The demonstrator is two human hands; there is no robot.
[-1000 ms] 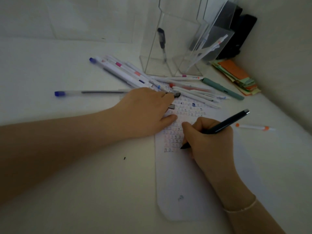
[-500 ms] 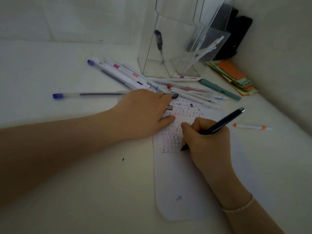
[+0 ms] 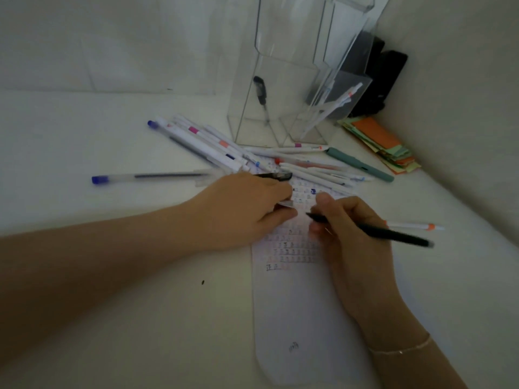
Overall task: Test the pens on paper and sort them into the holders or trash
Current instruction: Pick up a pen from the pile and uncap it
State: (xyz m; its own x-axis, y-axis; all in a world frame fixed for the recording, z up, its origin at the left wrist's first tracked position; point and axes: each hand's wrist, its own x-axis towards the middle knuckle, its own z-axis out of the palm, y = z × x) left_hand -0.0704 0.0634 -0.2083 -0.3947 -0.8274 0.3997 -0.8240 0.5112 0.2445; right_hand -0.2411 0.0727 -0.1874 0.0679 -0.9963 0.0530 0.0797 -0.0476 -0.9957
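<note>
Behind the paper, loose pens crowd the holders; right hand grips a black pen, left hand pinches a cap.

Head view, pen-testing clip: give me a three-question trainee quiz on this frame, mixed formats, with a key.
1. True or false: the right hand grips the black pen with its tip pointing toward the left hand.
2. Multiple choice: the clear holders stand where? A) at the near edge of the paper; B) behind the pile of loose pens; C) on the stack of coloured notes.
3. Fill in: the pen lying alone to the left of the pile has a ____ cap.

Key: 1 true; 2 B; 3 blue.
</note>
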